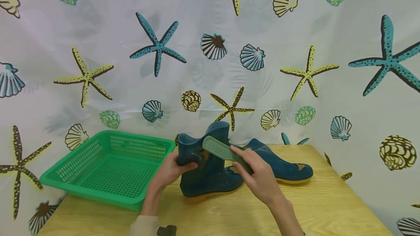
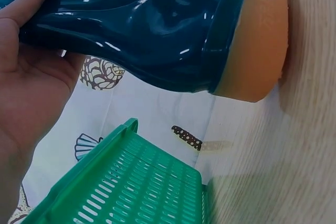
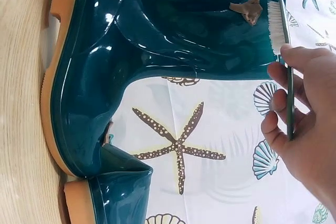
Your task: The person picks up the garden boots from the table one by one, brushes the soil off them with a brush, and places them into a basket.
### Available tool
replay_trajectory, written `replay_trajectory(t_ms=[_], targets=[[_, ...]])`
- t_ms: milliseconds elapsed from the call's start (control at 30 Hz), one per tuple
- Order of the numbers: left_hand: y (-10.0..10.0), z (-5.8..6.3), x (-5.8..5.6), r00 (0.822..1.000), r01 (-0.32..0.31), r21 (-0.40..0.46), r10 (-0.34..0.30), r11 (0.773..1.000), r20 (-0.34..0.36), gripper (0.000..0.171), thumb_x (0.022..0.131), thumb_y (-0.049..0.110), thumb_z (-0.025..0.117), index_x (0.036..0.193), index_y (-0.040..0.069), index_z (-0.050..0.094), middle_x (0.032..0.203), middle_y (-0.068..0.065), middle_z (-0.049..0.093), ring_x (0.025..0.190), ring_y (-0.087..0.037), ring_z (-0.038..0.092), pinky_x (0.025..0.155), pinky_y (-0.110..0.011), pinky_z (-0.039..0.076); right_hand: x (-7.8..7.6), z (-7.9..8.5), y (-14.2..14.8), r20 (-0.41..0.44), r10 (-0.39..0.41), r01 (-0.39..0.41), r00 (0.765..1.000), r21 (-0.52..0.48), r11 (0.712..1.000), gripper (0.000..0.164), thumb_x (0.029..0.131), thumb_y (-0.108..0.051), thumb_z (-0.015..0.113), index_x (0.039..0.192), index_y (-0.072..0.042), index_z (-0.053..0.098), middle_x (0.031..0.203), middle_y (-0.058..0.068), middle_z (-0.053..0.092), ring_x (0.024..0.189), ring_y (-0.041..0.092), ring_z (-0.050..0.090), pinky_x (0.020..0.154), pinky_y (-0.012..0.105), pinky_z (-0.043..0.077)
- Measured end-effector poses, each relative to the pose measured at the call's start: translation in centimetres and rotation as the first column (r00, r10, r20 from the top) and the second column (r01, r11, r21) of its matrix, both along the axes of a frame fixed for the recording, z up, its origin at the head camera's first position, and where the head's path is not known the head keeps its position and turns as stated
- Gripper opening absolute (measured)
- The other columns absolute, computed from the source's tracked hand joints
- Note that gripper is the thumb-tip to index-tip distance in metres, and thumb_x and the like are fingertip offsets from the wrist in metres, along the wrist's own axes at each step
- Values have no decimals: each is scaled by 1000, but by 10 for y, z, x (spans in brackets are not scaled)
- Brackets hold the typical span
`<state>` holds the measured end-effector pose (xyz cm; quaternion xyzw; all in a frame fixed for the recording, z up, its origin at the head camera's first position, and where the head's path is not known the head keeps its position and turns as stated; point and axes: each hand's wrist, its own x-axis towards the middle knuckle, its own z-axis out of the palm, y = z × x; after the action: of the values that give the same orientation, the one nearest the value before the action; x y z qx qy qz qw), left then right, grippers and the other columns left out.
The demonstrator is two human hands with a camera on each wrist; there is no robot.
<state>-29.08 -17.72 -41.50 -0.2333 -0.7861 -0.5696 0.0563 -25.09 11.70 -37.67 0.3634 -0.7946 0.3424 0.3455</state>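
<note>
A dark blue rubber boot (image 1: pixel 210 177) with an orange sole (image 2: pixel 257 51) stands upright on the table. My left hand (image 1: pixel 168 170) grips its shaft near the top, with the thumb on the side facing me. My right hand (image 1: pixel 259 177) holds a green-handled scrub brush (image 1: pixel 218 149) beside the upper shaft. In the right wrist view its white bristles (image 3: pixel 274 27) face the boot, close to the top edge and a brown, mud-like patch (image 3: pixel 249 10). Another brown patch shows on the toe, partly hidden from the head view by the right hand.
A second blue boot (image 1: pixel 283 166) lies behind and to the right, with a brown patch (image 1: pixel 300 166) on its toe. A green perforated basket (image 1: pixel 88 196) stands at the left. The wooden table (image 1: pixel 229 214) meets a curtain with starfish and shells (image 1: pixel 157 83).
</note>
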Motion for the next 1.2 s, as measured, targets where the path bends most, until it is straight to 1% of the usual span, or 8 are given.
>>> replay_trajectory(t_ms=[167,300,400,600,700,800,1000,1200], targets=[[0,1,1,1000,-2,10,2,1000,11,31,90,18,75,116,4,70,111,-18,71,98,-20,68,84,-35,55,-1,-2,-2,9,-26,26,1000,22,999,52,88,-7,73,137,-21,61,85,-14,52,62,-3,34,55,17,34],[-1,2,2,1000,1,43,-2,999,13,30,89,14,75,116,2,69,112,-20,70,98,-18,69,85,-35,55,-2,-3,-3,18,-46,46,999,46,998,52,87,-8,75,136,-21,62,85,-14,53,63,-1,33,55,17,33],[-2,3,2,1000,-9,45,8,999,22,32,90,14,74,118,1,68,114,-20,70,101,-19,68,87,-36,55,-3,-3,-3,12,-54,53,998,61,997,51,87,-9,74,136,-20,63,84,-13,53,63,0,34,55,17,32],[-2,0,1,992,-83,12,81,996,100,40,91,21,74,124,1,64,118,-18,68,111,-31,66,94,-46,53,-5,-3,0,24,-93,91,995,92,992,48,88,-11,74,134,-20,64,81,-12,51,63,-1,32,54,17,31],[-2,-1,1,988,-96,5,94,995,122,42,91,21,73,126,1,62,121,-19,67,115,-34,64,96,-49,52,-4,-3,3,23,-109,106,994,97,990,50,86,-10,76,134,-21,65,81,-14,50,63,-2,30,53,16,29],[-1,-1,0,987,-101,5,100,995,126,42,91,22,74,126,1,63,121,-19,67,115,-35,64,96,-49,52,-4,-2,6,10,-101,99,995,85,991,51,86,-10,76,134,-22,64,83,-13,50,63,-2,30,52,16,29],[-1,0,0,987,-95,-6,95,995,127,39,90,25,75,121,3,66,117,-16,69,110,-32,67,93,-47,54,-3,0,8,12,-49,49,999,19,999,52,88,-6,74,136,-21,62,86,-12,55,62,-2,32,53,16,31],[-1,-1,-1,992,-65,-11,65,998,110,35,91,23,74,117,1,67,111,-17,70,101,-25,68,86,-39,55,-3,-1,6,33,-52,50,998,41,998,51,89,-8,73,136,-24,62,84,-15,49,60,-3,28,51,15,28]])
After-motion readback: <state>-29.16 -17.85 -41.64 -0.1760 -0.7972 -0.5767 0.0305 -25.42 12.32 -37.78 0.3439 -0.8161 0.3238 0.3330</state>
